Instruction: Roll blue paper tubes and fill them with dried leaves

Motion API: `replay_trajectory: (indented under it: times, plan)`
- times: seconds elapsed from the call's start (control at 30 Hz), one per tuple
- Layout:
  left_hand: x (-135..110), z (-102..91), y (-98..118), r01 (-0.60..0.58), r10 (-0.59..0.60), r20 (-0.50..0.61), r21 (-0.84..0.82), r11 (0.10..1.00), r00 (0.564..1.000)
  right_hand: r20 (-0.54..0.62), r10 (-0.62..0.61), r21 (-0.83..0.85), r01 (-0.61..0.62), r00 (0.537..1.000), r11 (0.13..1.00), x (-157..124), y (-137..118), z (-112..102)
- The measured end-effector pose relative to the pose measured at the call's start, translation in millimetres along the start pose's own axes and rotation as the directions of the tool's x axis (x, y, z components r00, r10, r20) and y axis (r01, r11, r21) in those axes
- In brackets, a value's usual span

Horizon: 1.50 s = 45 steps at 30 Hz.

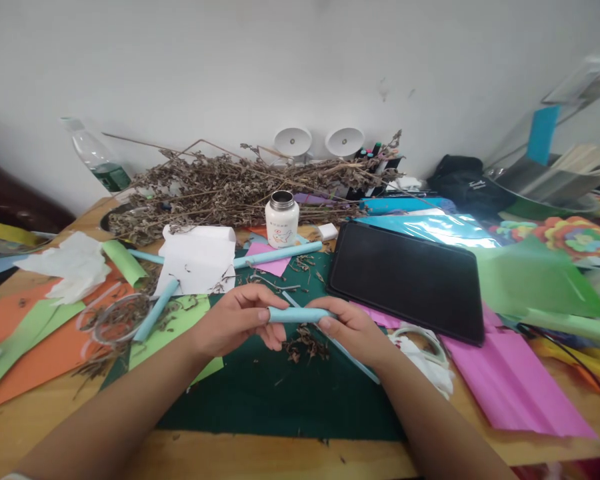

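Note:
A light blue rolled paper tube (297, 315) is held level above the dark green mat (260, 400), just over a scatter of dry plant crumbs. My left hand (237, 321) is closed around its left end, fingers curled over the roll. My right hand (347, 328) pinches its right end between thumb and fingers. A second thin blue strip (353, 358) runs out diagonally under my right hand. Further back lie a longer blue paper tube (277, 255) and another blue tube (156, 312) at the left.
A black tablet (407, 279) lies right of the hands on pink paper (510, 380). Behind are a pile of dried branches (240, 187), a small white flask (281, 220), white paper (199, 261), a water bottle (97, 159), orange and green sheets (35, 333) and a tape roll (111, 319).

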<state>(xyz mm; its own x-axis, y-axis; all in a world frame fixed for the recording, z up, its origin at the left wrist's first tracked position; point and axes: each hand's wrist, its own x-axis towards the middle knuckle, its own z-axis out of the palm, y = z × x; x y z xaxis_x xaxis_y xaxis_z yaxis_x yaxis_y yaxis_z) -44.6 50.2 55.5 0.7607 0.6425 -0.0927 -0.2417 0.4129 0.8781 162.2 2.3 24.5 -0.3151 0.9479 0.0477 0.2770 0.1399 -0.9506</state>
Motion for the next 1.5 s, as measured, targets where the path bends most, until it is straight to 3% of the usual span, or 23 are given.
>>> replay_trajectory:
  times: [0.33, 0.4, 0.53, 0.6, 0.63, 0.7, 0.77, 0.83, 0.87, 0.93, 1.03, 1.1, 1.17, 1.27, 1.4, 1.43, 1.5]
  plan:
    - [0.8, 5.0, 2.2, 0.165, -0.131, -0.245, 0.125, 0.978, 0.961, 0.085, 0.014, -0.162, 0.000, 0.996, 0.987, -0.3, 0.8, 2.7]
    - [0.3, 4.0, 4.0, 0.172, -0.152, -0.226, 0.076, 0.982, 0.962, 0.077, 0.032, -0.139, -0.021, 0.997, 0.990, 0.1, 0.8, 3.4]
    - [0.6, 0.2, 8.1, 0.123, -0.126, -0.073, -0.046, 0.991, 0.989, 0.019, 0.059, -0.034, -0.058, 0.998, 0.998, 0.3, -1.8, 2.6]
    - [2.3, -2.7, 8.3, 0.092, -0.096, -0.091, -0.046, 0.995, 0.991, -0.025, 0.059, 0.005, -0.059, 0.998, 0.998, -0.4, -3.8, 1.1]
    - [3.4, -4.7, 7.9, 0.063, -0.062, -0.149, 0.002, 0.998, 0.987, -0.051, 0.054, 0.016, -0.053, 0.997, 0.998, -0.9, -4.7, 0.1]
    - [5.3, -9.7, 6.8, 0.002, 0.079, -0.313, 0.249, 0.968, 0.946, -0.128, 0.034, 0.014, -0.032, 0.991, 0.999, -2.0, -5.8, -1.9]
    - [6.2, -16.1, 6.4, 0.022, 0.280, -0.418, 0.588, 0.809, 0.864, -0.213, 0.009, -0.005, -0.010, 0.977, 1.000, -2.8, -5.8, -3.9]
    - [6.0, -22.5, 7.0, 0.119, 0.397, -0.432, 0.784, 0.610, 0.810, -0.268, -0.010, -0.015, 0.006, 0.963, 1.000, -3.3, -5.1, -5.6]
    - [5.7, -25.0, 7.5, 0.161, 0.398, -0.427, 0.819, 0.551, 0.812, -0.282, -0.016, -0.018, 0.012, 0.959, 1.000, -3.4, -4.6, -6.4]
    - [5.2, -27.3, 8.0, 0.165, 0.347, -0.394, 0.828, 0.536, 0.851, -0.299, -0.038, -0.042, 0.027, 0.953, 0.999, -3.5, -4.3, -7.6]
    - [3.8, -22.9, 6.2, 0.027, 0.228, -0.228, 0.761, 0.649, 0.946, -0.312, -0.078, -0.101, 0.049, 0.947, 0.994, -3.3, -5.7, -8.0]
    - [2.3, -16.8, 3.6, -0.028, 0.142, -0.108, 0.693, 0.721, 0.984, -0.303, -0.096, -0.126, 0.060, 0.948, 0.990, -3.3, -7.7, -7.3]
    - [0.7, -11.1, 1.1, -0.003, 0.076, -0.071, 0.712, 0.703, 0.995, -0.287, -0.107, -0.147, 0.066, 0.952, 0.987, -3.2, -9.7, -6.4]
    - [-0.6, -7.8, -0.1, 0.044, 0.084, -0.118, 0.799, 0.599, 0.990, -0.279, -0.125, -0.170, 0.079, 0.952, 0.982, -3.1, -10.5, -6.5]
    - [0.2, -15.9, 5.0, -0.010, 0.117, -0.080, 0.785, 0.620, 0.990, -0.325, -0.137, -0.166, 0.086, 0.936, 0.982, -3.4, -7.5, -12.2]
    - [0.7, -19.4, 7.0, -0.014, 0.134, -0.079, 0.815, 0.580, 0.988, -0.339, -0.136, -0.166, 0.083, 0.931, 0.983, -3.7, -6.8, -14.4]
    - [1.9, -25.9, 11.1, 0.000, 0.175, -0.075, 0.918, 0.397, 0.982, -0.361, -0.140, -0.169, 0.082, 0.922, 0.982, -4.5, -6.0, -18.3]
